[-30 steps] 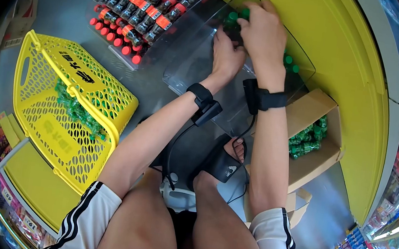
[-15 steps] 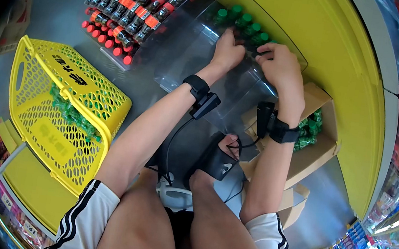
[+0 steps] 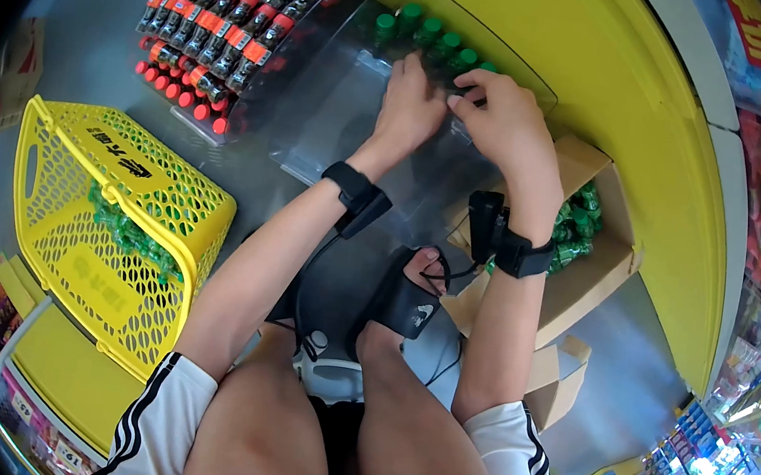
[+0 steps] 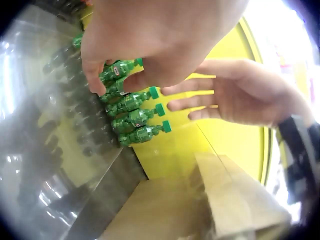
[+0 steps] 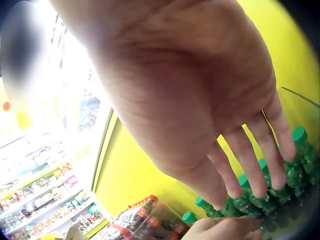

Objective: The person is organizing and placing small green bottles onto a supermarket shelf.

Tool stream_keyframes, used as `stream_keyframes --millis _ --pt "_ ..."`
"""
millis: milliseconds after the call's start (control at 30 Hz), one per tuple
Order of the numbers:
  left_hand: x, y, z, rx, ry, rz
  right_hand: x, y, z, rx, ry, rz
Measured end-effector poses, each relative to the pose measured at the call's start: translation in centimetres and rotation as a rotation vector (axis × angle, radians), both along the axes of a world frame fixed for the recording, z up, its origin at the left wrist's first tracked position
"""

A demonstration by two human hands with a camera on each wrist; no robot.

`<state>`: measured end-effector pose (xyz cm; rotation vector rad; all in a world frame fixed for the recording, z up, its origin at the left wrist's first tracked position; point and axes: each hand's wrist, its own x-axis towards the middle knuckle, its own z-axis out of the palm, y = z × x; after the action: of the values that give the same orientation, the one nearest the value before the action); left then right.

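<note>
A row of small green bottles (image 3: 445,46) with green caps stands along the far wall of a clear plastic bin (image 3: 318,130). My left hand (image 3: 411,104) reaches into the bin at the near side of this row. In the left wrist view its loosely bent thumb and fingers touch the green bottles (image 4: 135,120), partly covering some. My right hand (image 3: 508,125) hovers at the row's right end, its fingers spread and nothing in its palm. The right wrist view shows those fingers extended in front of the green bottles (image 5: 300,165).
Stacked dark bottles with red caps (image 3: 221,23) are left of the bin. A yellow basket (image 3: 119,319) at left and a cardboard box (image 3: 586,301) at right hold more green bottles. A yellow wall (image 3: 599,84) curves behind the bin.
My right hand has drawn back from over the row toward its right end, uncovering the green caps. My left hand stays beside the bottles. The head view has shifted, moving the scene slightly leftward.
</note>
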<state>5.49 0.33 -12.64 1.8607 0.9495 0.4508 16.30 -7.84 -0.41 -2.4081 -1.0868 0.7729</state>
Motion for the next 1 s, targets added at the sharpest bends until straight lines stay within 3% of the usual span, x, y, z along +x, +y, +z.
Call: stream_keyframes --millis 67,167,267,400,533,700,800,1000 --pt "-1.0 -0.8 2.2 0.1 0.027 -0.04 -1.1 -0.6 1.6 0.068 -0.009 -0.027" --pt "-1.8 -0.9 3.6 0.156 -0.094 -0.234 -2.9 -1.4 3.4 0.397 0.046 -0.088" --pt "-1.9 -1.1 6.4 0.024 -0.276 -0.372 -3.8 -1.3 4.9 0.614 0.119 -0.061" --pt "-1.6 -1.5 9.1 0.087 -0.292 -0.374 -3.6 0.2 3.7 0.778 0.003 -0.021" --pt "-2.1 -0.6 7.8 -0.028 -0.166 -0.474 -3.4 1.7 2.1 0.81 0.03 -0.033" --pt "-3.2 -0.9 6.6 0.166 -0.345 -0.324 -5.0 2.5 1.7 0.839 -0.013 -0.046" --pt "-4.2 -0.8 7.4 0.158 -0.376 -0.295 -6.9 3.1 2.5 0.872 0.021 -0.1" --pt "-5.4 -2.0 11.8 -0.19 -0.423 -0.365 -9.5 0.4 6.6 0.854 -0.023 -0.145"
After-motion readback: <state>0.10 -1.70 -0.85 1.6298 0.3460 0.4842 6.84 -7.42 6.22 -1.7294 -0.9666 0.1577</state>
